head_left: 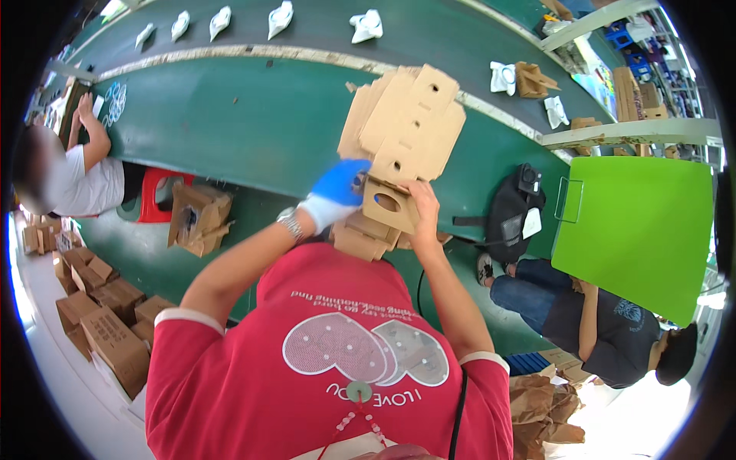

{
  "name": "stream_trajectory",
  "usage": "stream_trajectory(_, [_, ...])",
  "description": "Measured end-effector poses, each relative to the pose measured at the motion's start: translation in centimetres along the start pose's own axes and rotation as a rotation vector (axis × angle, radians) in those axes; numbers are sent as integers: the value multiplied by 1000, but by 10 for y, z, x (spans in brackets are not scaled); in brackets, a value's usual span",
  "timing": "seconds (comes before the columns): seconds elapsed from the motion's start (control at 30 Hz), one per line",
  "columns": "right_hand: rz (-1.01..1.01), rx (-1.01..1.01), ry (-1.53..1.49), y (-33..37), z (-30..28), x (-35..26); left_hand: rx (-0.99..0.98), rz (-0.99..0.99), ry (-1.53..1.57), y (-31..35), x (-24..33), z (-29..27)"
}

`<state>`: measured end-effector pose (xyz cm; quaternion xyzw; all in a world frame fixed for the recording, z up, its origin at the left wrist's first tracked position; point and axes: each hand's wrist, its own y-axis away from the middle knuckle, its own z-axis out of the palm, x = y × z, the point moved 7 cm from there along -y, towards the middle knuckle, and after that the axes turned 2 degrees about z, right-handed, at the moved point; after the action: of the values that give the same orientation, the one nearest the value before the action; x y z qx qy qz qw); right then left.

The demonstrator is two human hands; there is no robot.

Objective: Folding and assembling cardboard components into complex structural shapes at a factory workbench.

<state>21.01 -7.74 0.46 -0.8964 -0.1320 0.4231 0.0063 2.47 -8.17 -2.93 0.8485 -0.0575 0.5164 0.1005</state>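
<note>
My left hand [337, 192], in a blue and white glove, grips the left side of a small brown cardboard box [395, 218] with an oval hole in its face. The bare fingers of my right hand [423, 213] close on its upper right edge and side. The box is partly folded, with loose flaps [360, 238] below it near my shirt. Just beyond my hands lies a stack of flat die-cut cardboard blanks [414, 123], with small holes in the top one. It reaches across the green table's far edge.
Past the green table [207, 115] runs a dark conveyor belt [322, 27] carrying several white-wrapped items [366, 26] and an open carton [533, 80]. A black bag [510, 211] and a bright green panel [636, 230] stand at the right, beside a seated person. Another person sits at far left.
</note>
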Motion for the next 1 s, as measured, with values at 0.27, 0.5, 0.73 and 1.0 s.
stream_trajectory(0.27, [328,11,-133,-36,-39,21,-75,-324,586,-44,-8,-20])
stream_trajectory(0.5, [540,409,-514,30,-46,69,80,-142,595,-232,28,-52])
stream_trajectory(0.73, [527,328,-6,79,6,58,232,-198,243,-259,44,-62])
stream_trajectory(1.0, [432,248,-113,91,31,38,153,-450,278,22,-56,10])
